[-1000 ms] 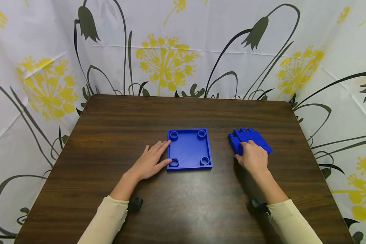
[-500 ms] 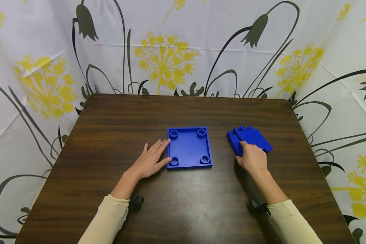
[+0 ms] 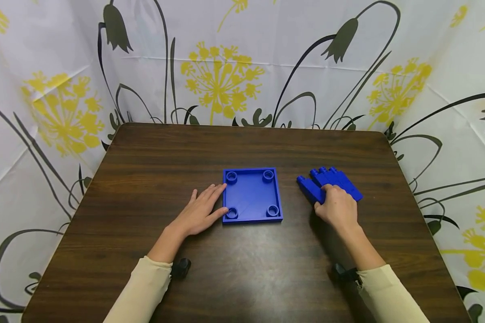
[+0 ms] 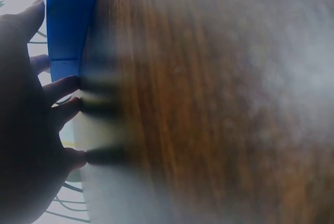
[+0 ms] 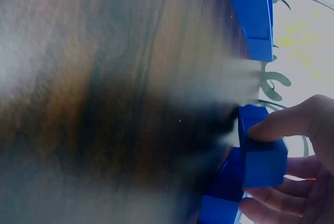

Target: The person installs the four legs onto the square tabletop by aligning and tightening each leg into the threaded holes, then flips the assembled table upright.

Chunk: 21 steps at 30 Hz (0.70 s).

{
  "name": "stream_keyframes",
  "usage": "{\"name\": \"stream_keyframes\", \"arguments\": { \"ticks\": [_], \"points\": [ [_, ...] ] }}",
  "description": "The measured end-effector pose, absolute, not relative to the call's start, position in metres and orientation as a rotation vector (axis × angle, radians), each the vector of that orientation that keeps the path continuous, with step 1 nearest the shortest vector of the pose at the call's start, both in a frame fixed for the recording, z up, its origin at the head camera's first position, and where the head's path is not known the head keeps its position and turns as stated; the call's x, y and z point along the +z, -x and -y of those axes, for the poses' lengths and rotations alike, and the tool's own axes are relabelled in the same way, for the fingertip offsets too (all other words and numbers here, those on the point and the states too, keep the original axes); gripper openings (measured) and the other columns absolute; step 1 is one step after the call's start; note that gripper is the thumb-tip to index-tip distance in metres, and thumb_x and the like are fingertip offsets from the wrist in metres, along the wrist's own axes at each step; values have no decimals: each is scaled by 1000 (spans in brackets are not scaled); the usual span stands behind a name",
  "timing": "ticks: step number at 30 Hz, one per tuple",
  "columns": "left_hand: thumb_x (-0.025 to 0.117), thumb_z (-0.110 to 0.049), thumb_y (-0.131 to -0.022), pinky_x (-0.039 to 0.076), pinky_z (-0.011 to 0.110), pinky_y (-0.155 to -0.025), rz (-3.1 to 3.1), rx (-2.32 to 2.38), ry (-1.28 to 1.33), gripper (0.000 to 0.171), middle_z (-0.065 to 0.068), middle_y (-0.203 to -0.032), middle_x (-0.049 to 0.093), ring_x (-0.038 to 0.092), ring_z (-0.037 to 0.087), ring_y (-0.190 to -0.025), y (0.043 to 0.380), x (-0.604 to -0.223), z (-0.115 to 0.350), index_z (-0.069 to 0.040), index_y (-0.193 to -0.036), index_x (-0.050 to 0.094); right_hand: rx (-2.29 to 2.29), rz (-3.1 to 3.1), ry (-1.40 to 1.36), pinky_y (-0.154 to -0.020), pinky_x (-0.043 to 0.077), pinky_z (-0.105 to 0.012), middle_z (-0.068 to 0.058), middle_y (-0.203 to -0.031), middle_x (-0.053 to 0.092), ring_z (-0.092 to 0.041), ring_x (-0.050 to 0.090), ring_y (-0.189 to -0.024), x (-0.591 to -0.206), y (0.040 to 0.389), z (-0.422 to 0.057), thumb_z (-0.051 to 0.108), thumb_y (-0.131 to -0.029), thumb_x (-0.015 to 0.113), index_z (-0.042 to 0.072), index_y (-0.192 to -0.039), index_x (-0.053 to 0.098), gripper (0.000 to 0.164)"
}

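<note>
A square blue panel [image 3: 251, 194] with a raised rim and ring-shaped sockets in its corners lies at mid-table in the head view. My left hand [image 3: 199, 214] rests at its left edge, fingers straight, thumb and fingertips touching the rim. To the right, my right hand [image 3: 339, 207] pinches the near end of a blue leg [image 3: 309, 188], a block with a round peg at its far end. Other blue legs [image 3: 340, 180] lie side by side just right of it, partly hidden by the hand. In the right wrist view, the thumb presses one face of the held leg [image 5: 265, 161].
Everything stands on a dark wood-grain table [image 3: 242, 269]. A white curtain [image 3: 291, 27] with yellow and grey flowers hangs behind and along the sides. Dark wrist devices sit at both cuffs; bare tabletop separates the panel from the legs.
The leftmost leg has shifted left, opening a gap at its peg end from the other legs. My right hand stays on it. The left hand and the panel have not visibly moved on the table.
</note>
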<state>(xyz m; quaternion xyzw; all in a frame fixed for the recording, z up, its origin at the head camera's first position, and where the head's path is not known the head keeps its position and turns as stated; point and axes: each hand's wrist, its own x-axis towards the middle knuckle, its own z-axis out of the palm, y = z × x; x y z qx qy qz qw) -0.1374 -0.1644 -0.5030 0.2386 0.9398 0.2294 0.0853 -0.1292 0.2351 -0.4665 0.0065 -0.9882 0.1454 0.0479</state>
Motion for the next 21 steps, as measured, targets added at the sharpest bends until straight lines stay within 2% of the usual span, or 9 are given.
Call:
{"name": "stream_keyframes", "arguments": {
  "ticks": [5, 12, 14, 18, 21],
  "points": [
    [40, -50, -103, 3, 66, -111, -2808, 678, -721, 65, 10, -159, 27, 16, 28, -148, 138, -502, 164, -22, -159, 19, 527, 2972, 1, -65, 49, -52, -17, -94, 65, -36, 62, -79, -464, 136, -238, 28, -72, 77, 5, -100, 69, 37],
    [41, -49, -103, 4, 66, -111, -2813, 684, -717, 65, 12, -159, 25, 13, 30, -148, 138, -505, 163, -23, -158, 19, 827, 2862, -26, -77, 47, -48, -16, -105, 67, -33, 60, -91, -458, 148, -241, 25, -73, 78, 5, -103, 70, 37],
    [41, -50, -103, 4, 66, -111, -2810, 688, -712, 65, 12, -159, 25, 13, 31, -148, 138, -505, 164, -24, -158, 19, 900, 2803, -66, -75, 47, -45, -14, -104, 69, -32, 62, -90, -455, 152, -240, 24, -74, 78, 6, -104, 71, 36],
    [41, -50, -103, 5, 67, -111, -2805, 688, -709, 65, 12, -159, 25, 14, 31, -148, 138, -503, 164, -23, -158, 20, 988, 2709, -136, -64, 46, -39, -13, -94, 71, -29, 63, -77, -448, 158, -236, 24, -76, 77, 8, -106, 72, 35],
    [42, -50, -103, 5, 67, -110, -2799, 694, -709, 66, 12, -159, 25, 14, 31, -148, 139, -501, 164, -23, -158, 20, 1090, 2658, -173, -60, 46, -36, -12, -91, 71, -28, 62, -72, -441, 162, -230, 26, -80, 77, 9, -109, 70, 35]
  ]
}}
